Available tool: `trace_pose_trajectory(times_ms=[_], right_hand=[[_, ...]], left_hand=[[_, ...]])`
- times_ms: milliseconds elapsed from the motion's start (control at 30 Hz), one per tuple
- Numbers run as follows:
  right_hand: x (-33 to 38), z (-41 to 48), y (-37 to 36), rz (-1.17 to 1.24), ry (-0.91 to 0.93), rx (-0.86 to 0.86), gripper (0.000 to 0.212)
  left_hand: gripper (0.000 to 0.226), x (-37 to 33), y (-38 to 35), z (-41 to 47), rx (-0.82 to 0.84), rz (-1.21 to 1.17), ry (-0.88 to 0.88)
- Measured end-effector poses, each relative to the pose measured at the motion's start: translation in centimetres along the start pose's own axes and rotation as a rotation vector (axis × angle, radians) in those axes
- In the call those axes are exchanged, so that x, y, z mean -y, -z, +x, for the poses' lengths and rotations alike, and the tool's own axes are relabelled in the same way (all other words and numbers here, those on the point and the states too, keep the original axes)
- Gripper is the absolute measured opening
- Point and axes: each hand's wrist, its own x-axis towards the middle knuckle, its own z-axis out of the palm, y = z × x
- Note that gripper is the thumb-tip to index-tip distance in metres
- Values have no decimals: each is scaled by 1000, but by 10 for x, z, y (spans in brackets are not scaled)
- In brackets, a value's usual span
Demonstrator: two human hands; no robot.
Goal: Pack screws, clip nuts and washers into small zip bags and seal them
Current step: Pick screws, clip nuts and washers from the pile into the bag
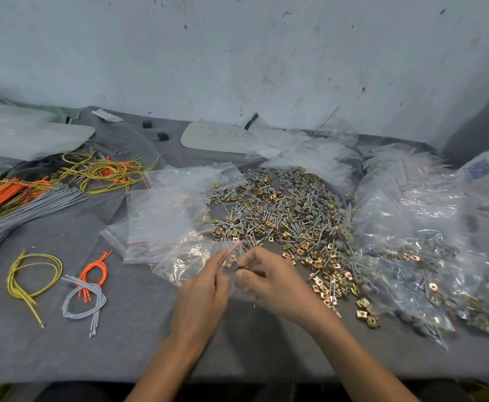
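Low centre: left hand [205,288] pinches red-striped mouth of zip bag [228,252]. Right hand [269,278] just beside, fingertips curled round small piece [242,267] at mouth; kind too small to tell. Best: keep mouth wide, drop piece deep, clear zip track before sealing. Beyond, centre: hardware pile [281,216]. Centre left: empty bags [165,216]. Right: filled bags [411,256].
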Motion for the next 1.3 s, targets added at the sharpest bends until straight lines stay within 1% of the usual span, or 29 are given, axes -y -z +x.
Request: trace_pose_trajectory(times_ms=[33,100,133,167,300,400,433,567,633,700,767,833,867,1067,1200,1300], right_hand=[[0,4,-4,-167,32,-32,8],[0,12,-11,-539,112,-103,13],[2,15,-14,-643,121,-128,16],[3,18,-16,-684,112,-137,18],[0,26,-23,-748,75,-102,19],[-2,26,-24,-776,54,-96,30],[-4,26,-25,-787,62,-102,30],[-7,23,-24,-804,124,-140,21],[-6,20,-21,-779,149,-130,20],[-3,15,-14,-721,177,-131,21],[-2,11,-1,-626,183,-165,13],[-3,8,18,-619,158,-185,4],[-3,7,29,-648,140,-183,3],[-20,-7,83,-867,-66,-105,3],[-31,-14,89,-913,-112,30,10],[-36,-13,84,-935,-116,66,7]], left_hand=[[50,0,0,0,2,-3,4],[52,1,0,-1,-4,-2,11],[52,1,0,-1,-6,0,13],[51,1,0,-1,-6,3,13],[49,2,0,-1,-15,4,11],[48,2,-1,-1,-45,-3,-3],[48,2,-1,-1,-54,0,-12],[48,3,-2,1,-72,36,-50],[49,5,-3,1,-72,44,-60],[49,6,-4,1,-63,43,-55],[49,7,-4,1,-54,41,-42],[48,7,-5,1,-54,33,-32],[47,7,-4,1,-56,32,-27],[47,2,-2,1,-29,33,23],[49,0,0,1,-13,35,30],[49,-3,2,0,4,19,47]])
